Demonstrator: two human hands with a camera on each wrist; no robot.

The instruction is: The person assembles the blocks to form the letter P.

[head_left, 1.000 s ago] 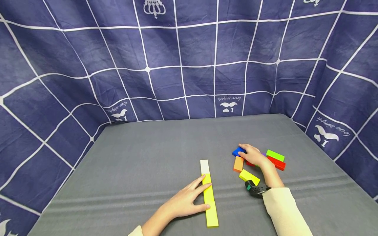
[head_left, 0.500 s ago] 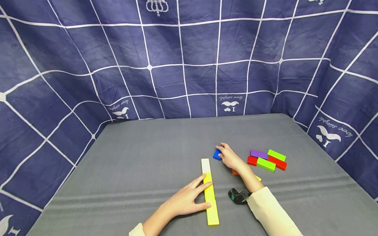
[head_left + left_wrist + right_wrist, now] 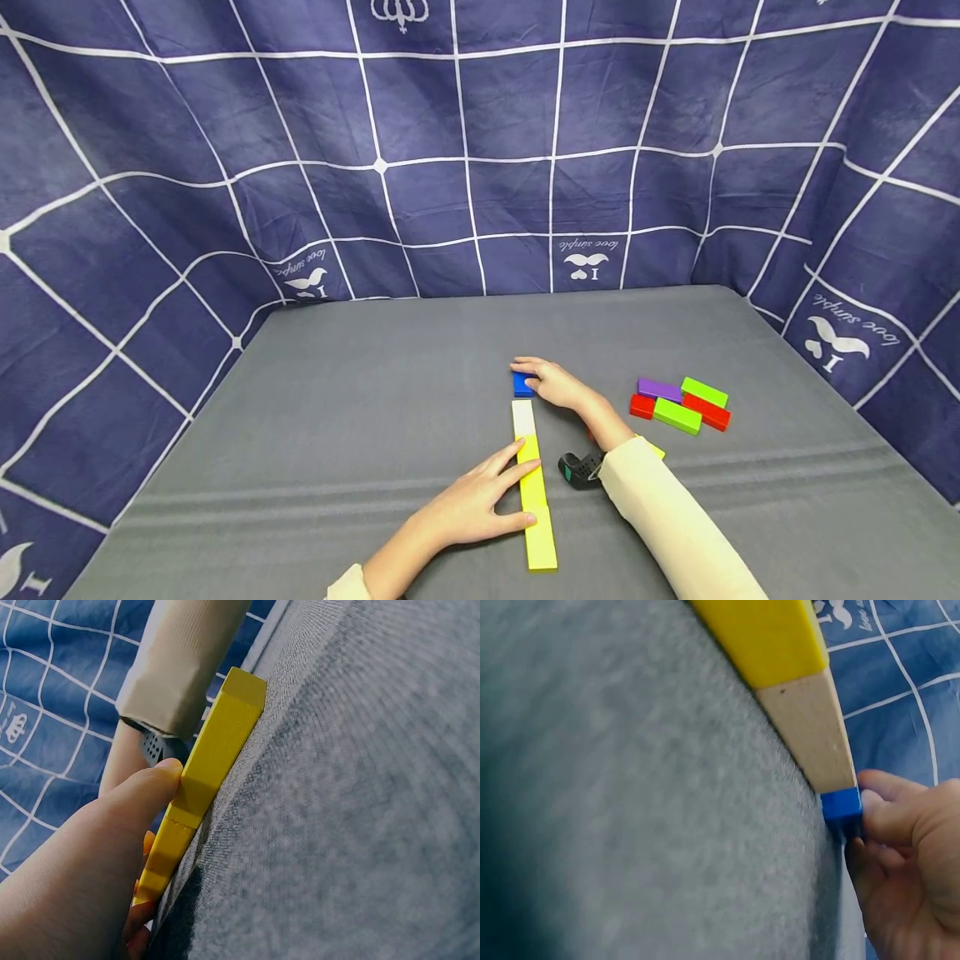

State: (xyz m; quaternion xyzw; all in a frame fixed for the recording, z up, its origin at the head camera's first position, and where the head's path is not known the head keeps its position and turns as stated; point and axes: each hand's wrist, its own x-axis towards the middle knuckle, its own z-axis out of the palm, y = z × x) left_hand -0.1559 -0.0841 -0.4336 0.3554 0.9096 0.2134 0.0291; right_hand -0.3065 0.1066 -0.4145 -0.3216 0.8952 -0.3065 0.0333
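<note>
In the head view, a row of yellow wooden blocks (image 3: 542, 546) runs away from the person, with a pale, unpainted block (image 3: 523, 418) at its far end. My left hand (image 3: 468, 507) rests along the row from its left side, thumb and fingers spread and touching the yellow blocks. My right hand (image 3: 558, 387) pinches a small blue block (image 3: 522, 386) just beyond the pale one, in line with the row. From the right wrist, the blue block (image 3: 841, 810) appears right at the pale block's end (image 3: 810, 731), thumb and fingertips on it.
Off to the right lies a loose group: a purple block (image 3: 659, 390), green blocks (image 3: 677, 416) and red blocks (image 3: 707, 410). Under the right forearm, a yellow block (image 3: 651, 447) is mostly covered. A blue checked curtain (image 3: 480, 150) stands behind the grey tabletop (image 3: 360, 400).
My right hand has carried the blue block leftward from the loose blocks to the row's far end. My left hand has stayed on the yellow blocks.
</note>
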